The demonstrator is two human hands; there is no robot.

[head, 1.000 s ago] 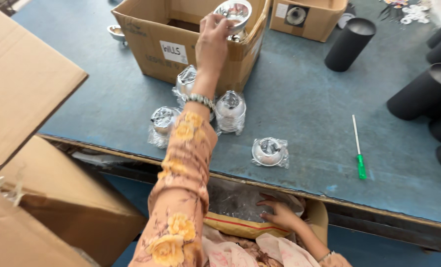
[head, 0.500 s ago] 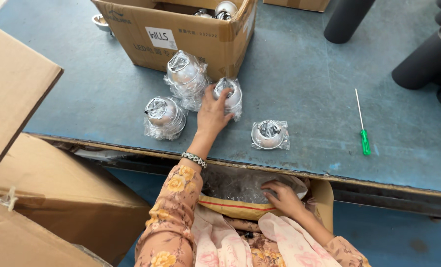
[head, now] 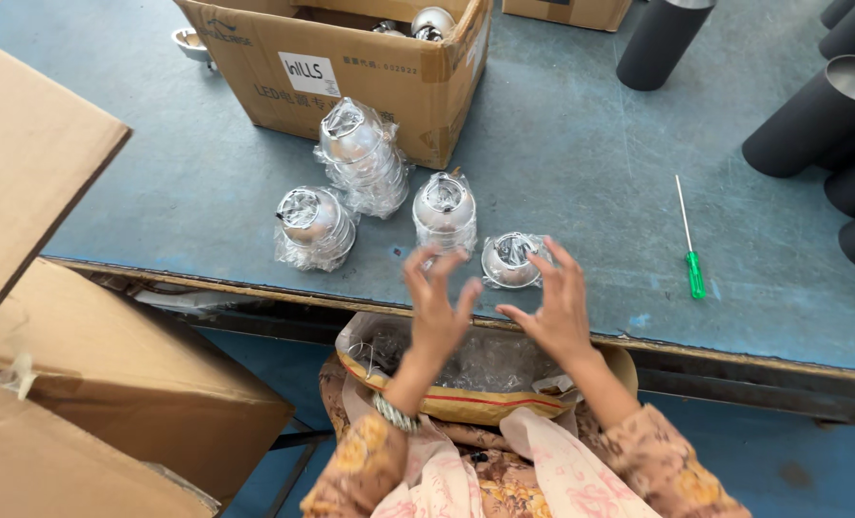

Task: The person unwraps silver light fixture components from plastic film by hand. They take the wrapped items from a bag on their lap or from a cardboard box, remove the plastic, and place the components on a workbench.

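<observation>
Looks like a small factory assembly or packing station. Worn blue surface [head: 591,163] with a chipped front edge, open cardboard carton [head: 351,72] full of shiny metal reflectors, more reflectors in clear plastic bags [head: 362,158] laid out in front. Black tubes [head: 816,115] stacked at right, green-handled screwdriver [head: 690,245] lying loose, more cartons [head: 111,384] on the floor.

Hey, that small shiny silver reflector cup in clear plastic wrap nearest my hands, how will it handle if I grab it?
The small silver reflector cup is probably light. Its clear plastic wrap looks slippery and loose. Rounded, it may roll if nudged.
</observation>
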